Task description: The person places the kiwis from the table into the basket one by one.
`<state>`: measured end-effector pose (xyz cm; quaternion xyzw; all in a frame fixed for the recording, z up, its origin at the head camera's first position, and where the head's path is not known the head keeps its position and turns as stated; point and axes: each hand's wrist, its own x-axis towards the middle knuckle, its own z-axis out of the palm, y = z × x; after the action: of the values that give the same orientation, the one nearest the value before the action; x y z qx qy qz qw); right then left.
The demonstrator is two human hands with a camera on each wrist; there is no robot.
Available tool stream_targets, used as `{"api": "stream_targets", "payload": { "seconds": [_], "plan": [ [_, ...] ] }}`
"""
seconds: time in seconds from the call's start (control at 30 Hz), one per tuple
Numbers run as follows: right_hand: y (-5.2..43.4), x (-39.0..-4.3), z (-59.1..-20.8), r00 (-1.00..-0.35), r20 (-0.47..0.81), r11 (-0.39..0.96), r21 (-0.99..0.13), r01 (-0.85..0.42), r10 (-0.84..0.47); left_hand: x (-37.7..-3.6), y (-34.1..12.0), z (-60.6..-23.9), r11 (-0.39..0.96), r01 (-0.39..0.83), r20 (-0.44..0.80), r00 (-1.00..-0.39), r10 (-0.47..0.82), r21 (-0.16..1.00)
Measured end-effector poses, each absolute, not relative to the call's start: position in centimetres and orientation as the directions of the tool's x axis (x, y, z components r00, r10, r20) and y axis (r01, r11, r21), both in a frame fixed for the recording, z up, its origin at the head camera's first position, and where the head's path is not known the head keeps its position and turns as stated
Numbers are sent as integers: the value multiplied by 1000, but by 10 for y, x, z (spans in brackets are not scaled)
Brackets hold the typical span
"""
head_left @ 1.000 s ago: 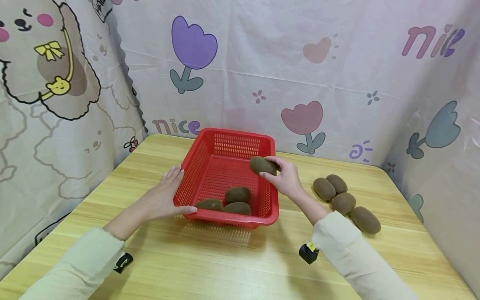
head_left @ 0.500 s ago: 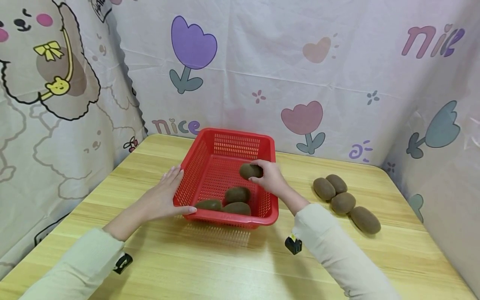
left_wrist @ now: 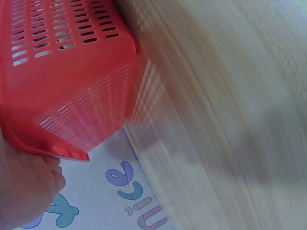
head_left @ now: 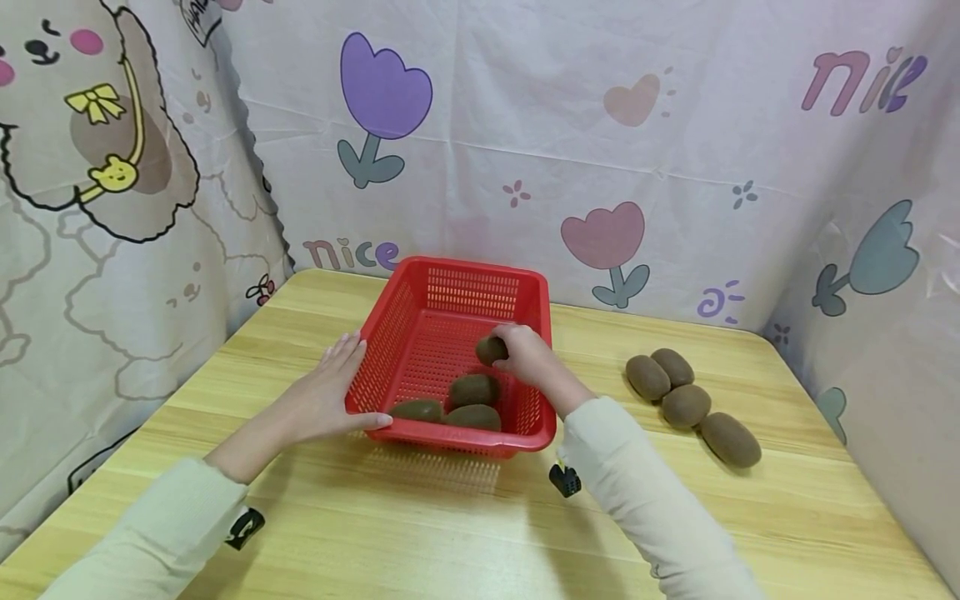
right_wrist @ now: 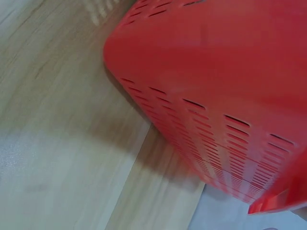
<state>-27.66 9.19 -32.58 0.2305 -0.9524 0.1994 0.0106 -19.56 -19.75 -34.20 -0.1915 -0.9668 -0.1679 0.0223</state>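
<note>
In the head view my right hand [head_left: 522,357] reaches over the right rim of a red plastic basket [head_left: 543,292]. It holds a brown kiwi [head_left: 490,351] inside the basket; the fingers hide part of the fruit. Nearer the front wall lie three more kiwis: one [head_left: 474,389] at the back, one [head_left: 417,410] at left and one [head_left: 474,417] at right. My left hand [head_left: 327,394] rests on the basket's front left corner, thumb along the front rim and fingers straight on the left rim. Both wrist views show mostly the basket's outer walls.
Several loose kiwis [head_left: 686,406] lie in a group on the wooden table [head_left: 420,533], to the right of the basket. A patterned cloth [head_left: 480,167] hangs behind the table and along both sides. A small black camera [head_left: 565,479] hangs below the right sleeve.
My right hand has carried its kiwi from above the basket's right rim leftward and down into the basket. The left hand and the other kiwis have stayed put.
</note>
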Motion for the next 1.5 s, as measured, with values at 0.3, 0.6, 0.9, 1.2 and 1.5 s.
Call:
{"api": "stream_targets", "payload": {
  "seconds": [0.3, 0.6, 0.9, 1.2, 1.5],
  "plan": [
    [90, -276, -329, -893, 101, 835, -321, -446, -438, -195, -198, -342, 873, 379, 113, -925, 362, 305],
    [103, -276, -324, -871, 261, 741, -458, -491, -416, -196, -197, -344, 876, 379, 115, -925, 362, 298],
    [137, -272, -327, -879, 409, 690, -564, -453, -243, -194, -197, -341, 872, 381, 112, -925, 364, 307],
    [164, -269, -345, -804, 586, 695, -535, -480, -104, -194, -198, -342, 873, 386, 119, -923, 367, 298],
    [189, -264, -360, -788, 615, 702, -549, -453, -28, -194, -197, -341, 870, 388, 119, -921, 370, 304]
  ]
}}
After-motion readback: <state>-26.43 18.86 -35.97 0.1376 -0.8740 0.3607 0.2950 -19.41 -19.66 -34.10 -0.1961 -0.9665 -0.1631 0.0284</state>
